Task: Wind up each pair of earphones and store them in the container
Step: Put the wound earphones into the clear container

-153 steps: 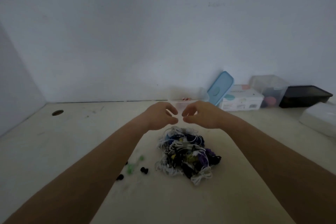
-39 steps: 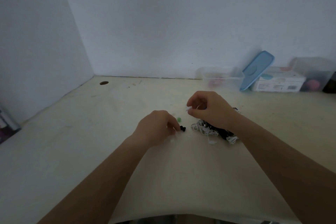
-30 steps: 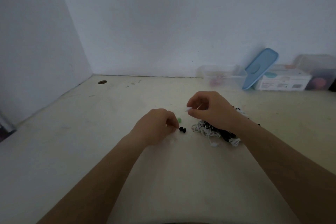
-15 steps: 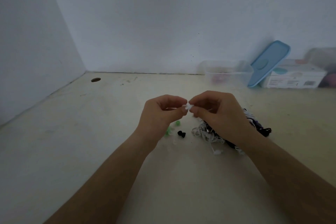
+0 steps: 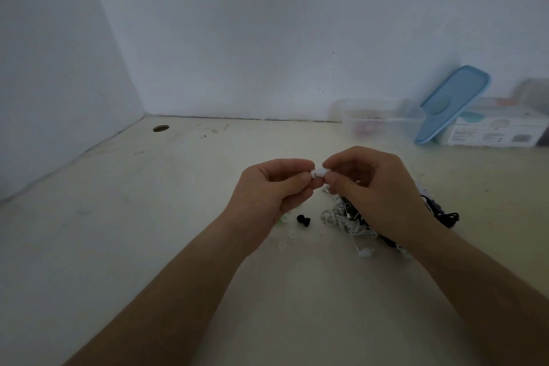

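Both hands are raised together over the table. My left hand (image 5: 274, 187) and my right hand (image 5: 372, 187) pinch a small white earbud piece (image 5: 319, 172) between their fingertips. Under my right hand lies a tangled pile of white, black and purple earphones (image 5: 350, 221), partly hidden by that hand and wrist. A loose black ear tip (image 5: 303, 220) and small white ear tips (image 5: 292, 235) lie left of the pile. The clear plastic container (image 5: 383, 120) stands open at the back wall, with something pink inside.
A blue lid (image 5: 451, 102) leans between the container and a white printed box (image 5: 499, 129) at the back right. A round hole (image 5: 160, 128) is in the tabletop at the back left. Walls close off the left and back.
My left hand rose from the loose ear tips on the table and met my right hand; both now pinch the white piece. The view shifted left and closer.
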`<action>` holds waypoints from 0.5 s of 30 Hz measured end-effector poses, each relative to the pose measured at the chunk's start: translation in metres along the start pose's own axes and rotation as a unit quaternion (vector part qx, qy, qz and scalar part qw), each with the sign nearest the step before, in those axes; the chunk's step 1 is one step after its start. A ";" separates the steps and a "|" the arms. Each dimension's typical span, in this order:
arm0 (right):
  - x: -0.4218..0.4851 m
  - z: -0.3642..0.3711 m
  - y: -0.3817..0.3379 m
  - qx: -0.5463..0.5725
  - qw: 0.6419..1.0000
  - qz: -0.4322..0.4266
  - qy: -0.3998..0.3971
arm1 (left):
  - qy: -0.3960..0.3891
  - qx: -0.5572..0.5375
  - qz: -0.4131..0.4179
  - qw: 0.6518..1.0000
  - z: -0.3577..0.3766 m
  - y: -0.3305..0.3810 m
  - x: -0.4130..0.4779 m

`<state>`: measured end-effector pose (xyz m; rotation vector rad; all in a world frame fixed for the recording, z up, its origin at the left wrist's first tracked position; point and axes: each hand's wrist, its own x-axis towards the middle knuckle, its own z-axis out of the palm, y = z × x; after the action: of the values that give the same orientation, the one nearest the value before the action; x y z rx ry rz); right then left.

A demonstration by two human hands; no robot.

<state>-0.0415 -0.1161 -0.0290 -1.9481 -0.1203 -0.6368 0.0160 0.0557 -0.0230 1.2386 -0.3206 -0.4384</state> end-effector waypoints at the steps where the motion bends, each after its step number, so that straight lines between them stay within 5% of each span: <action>1: 0.000 0.000 0.000 0.001 1.000 -0.001 -0.001 | -0.002 0.002 0.000 1.000 0.000 0.000 0.000; 15: 0.001 -0.008 0.001 0.011 0.998 -0.021 -0.054 | -0.053 0.023 -0.002 0.998 -0.004 0.003 -0.001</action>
<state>-0.0430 -0.1236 -0.0269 -1.9632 -0.2337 -0.5558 0.0171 0.0606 -0.0212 1.2630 -0.4211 -0.5030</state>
